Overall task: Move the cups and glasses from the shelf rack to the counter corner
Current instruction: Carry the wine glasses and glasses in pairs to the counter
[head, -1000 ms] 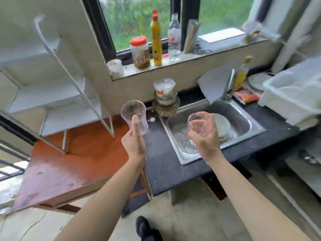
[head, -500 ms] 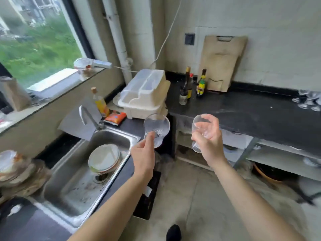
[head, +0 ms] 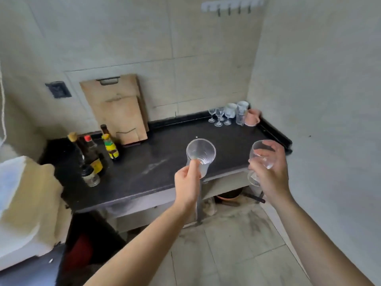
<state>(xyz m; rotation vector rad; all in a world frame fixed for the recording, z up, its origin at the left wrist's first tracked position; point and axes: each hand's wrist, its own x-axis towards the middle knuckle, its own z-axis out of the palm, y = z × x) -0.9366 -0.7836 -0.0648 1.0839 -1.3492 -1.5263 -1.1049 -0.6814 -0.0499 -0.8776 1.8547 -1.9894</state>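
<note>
My left hand [head: 187, 183] grips a clear tumbler [head: 201, 154] near its base, held upright over the front edge of the black counter [head: 156, 164]. A clear stemmed glass [head: 262, 156] is in my right hand [head: 268, 172], fingers wrapped around its bowl, just off the counter's right front corner. In the far right corner of the counter stand several small stemmed glasses [head: 219, 116], white cups [head: 237, 109] and a pink cup [head: 253, 117]. The shelf rack is out of view.
Sauce bottles [head: 92, 155] cluster at the counter's left. Wooden cutting boards [head: 118, 108] lean on the back wall. A white plastic box [head: 18, 203] sits at the left edge. A wall [head: 321, 100] closes the right side. A pan [head: 231, 196] lies under the counter.
My view has swung right from the rack and sink to the counter corner. Both hands still carry their glasses, now held near the counter's front edge.
</note>
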